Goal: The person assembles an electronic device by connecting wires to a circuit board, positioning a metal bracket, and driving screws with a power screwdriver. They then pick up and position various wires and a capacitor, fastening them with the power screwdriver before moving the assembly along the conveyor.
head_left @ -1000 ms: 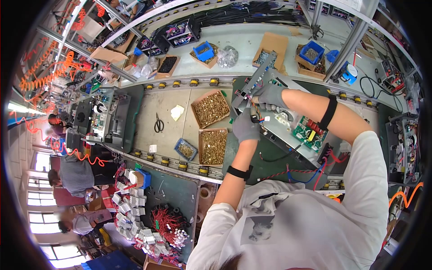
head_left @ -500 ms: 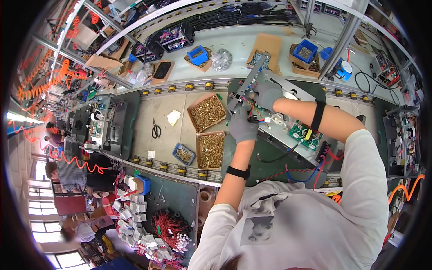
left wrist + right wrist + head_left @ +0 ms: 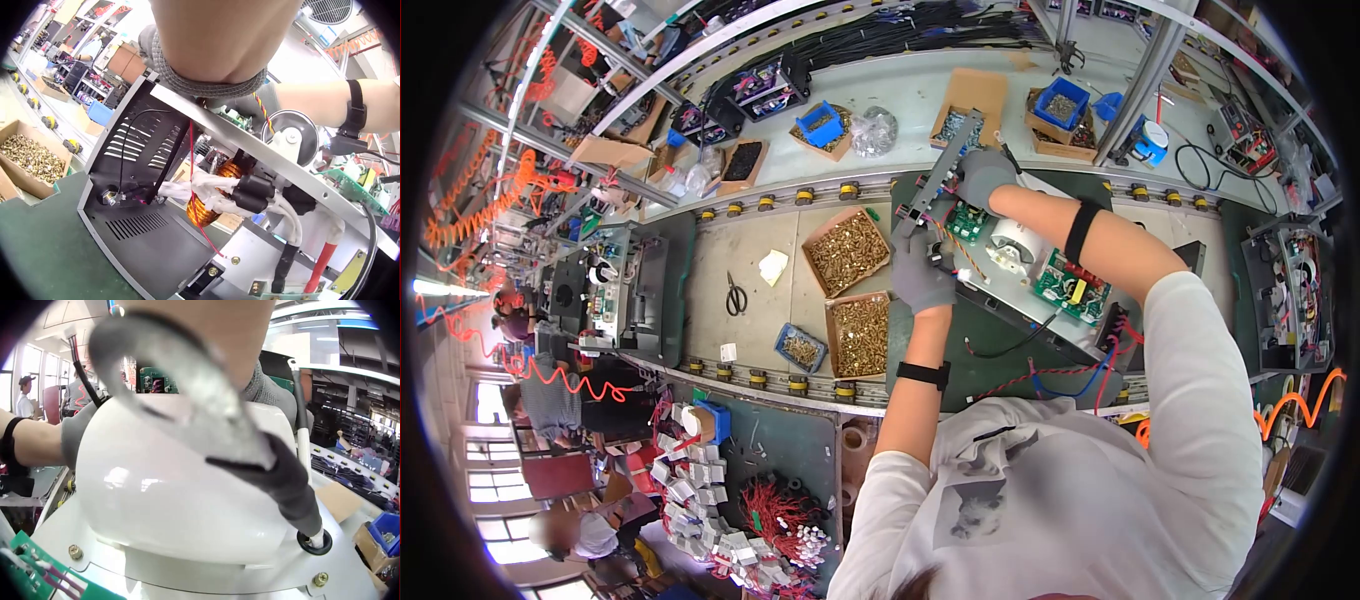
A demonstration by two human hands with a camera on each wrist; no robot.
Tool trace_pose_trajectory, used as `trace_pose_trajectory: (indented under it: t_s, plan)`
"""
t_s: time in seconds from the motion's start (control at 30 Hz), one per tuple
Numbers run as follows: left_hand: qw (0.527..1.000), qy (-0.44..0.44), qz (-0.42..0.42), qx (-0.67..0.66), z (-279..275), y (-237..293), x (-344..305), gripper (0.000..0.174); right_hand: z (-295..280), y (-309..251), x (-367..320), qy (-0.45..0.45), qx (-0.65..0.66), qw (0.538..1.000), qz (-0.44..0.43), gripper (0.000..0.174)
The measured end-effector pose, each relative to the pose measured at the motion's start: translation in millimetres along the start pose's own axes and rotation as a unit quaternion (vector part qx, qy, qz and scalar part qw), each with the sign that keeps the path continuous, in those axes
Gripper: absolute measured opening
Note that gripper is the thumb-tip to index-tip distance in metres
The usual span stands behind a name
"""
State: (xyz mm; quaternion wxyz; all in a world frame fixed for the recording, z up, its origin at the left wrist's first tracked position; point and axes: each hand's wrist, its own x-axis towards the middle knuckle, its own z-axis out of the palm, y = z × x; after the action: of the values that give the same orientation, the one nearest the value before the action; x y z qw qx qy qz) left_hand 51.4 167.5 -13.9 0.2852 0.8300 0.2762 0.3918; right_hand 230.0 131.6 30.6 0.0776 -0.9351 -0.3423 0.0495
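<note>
In the head view, a dark metal chassis (image 3: 1040, 325) lies at an angle on the green mat, holding circuit boards (image 3: 1072, 287) and a white rounded part (image 3: 1012, 240). The gloved left hand (image 3: 924, 272) grips the lower end of a long grey panel (image 3: 952, 160), with small connectors beside its fingers. Up against the panel's inner side is the gloved right hand (image 3: 985, 182), its fingers hidden. The left wrist view shows the vented black housing (image 3: 134, 237) and copper coils (image 3: 203, 211). A blurred metal lug (image 3: 187, 394) crosses the white part (image 3: 181, 487) in the right wrist view.
Left of the mat are two boxes of brass fasteners (image 3: 845, 252), a blue tray (image 3: 801, 348) and scissors (image 3: 737, 294). Boxes and blue bins (image 3: 1061, 102) stand on the back shelf. Red and blue cables (image 3: 1050, 380) hang at the chassis's near side.
The right hand has moved up toward the panel, uncovering the white rounded part and a green board. The left hand stays at the panel's lower end. The head view has shifted slightly.
</note>
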Motion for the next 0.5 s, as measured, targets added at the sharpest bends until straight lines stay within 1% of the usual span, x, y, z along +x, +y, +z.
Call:
trace_pose_trajectory:
  t_s: [0.07, 0.1, 0.13, 0.2, 0.23, 0.27, 0.33, 0.37, 0.4, 0.47, 0.5]
  plan:
    - [1.0, 0.015, 0.005, 0.024, 3, -2, 0, 0.02, -8, -2, -2, -0.031, 0.05, 0.997, 0.041, 0.025]
    - [0.999, 0.029, 0.001, 0.039, 6, -2, -1, 0.016, -10, 1, 1, -0.045, 0.068, 0.996, 0.047, 0.028]
    - [0.999, 0.026, 0.001, 0.039, 9, -2, -1, 0.016, -14, 2, 0, -0.047, 0.069, 0.995, 0.05, 0.028]
    - [0.997, 0.069, -0.005, 0.035, 15, -2, -1, 0.012, -22, 5, -3, -0.069, 0.114, 0.991, -0.005, 0.028]
    - [0.995, 0.098, -0.004, 0.029, 18, 4, -1, 0.011, -21, 6, 2, -0.081, 0.088, 0.993, -0.021, 0.038]
    - [0.995, 0.093, -0.004, 0.028, 21, 4, -2, 0.011, -19, 8, 4, -0.083, 0.089, 0.992, -0.017, 0.038]
    - [0.989, 0.131, 0.04, 0.055, 27, 3, -3, 0.014, -19, 9, 10, -0.105, 0.027, 0.993, -0.051, 0.039]
    - [0.998, 0.022, 0.01, 0.064, 22, -1, -7, 0.029, -15, 10, 13, -0.1, 0.027, 0.993, -0.059, 0.039]
    - [0.998, 0.018, 0.013, 0.064, 20, -5, -7, 0.029, -14, 10, 15, -0.1, 0.03, 0.993, -0.055, 0.039]
    - [0.977, -0.109, 0.044, 0.178, 11, -1, -2, 0.031, -15, 6, 16, -0.126, -0.025, 0.988, -0.082, 0.037]
    - [0.976, -0.113, 0.047, 0.181, 12, 3, -1, 0.031, -15, 7, 17, -0.126, -0.029, 0.987, -0.098, 0.037]
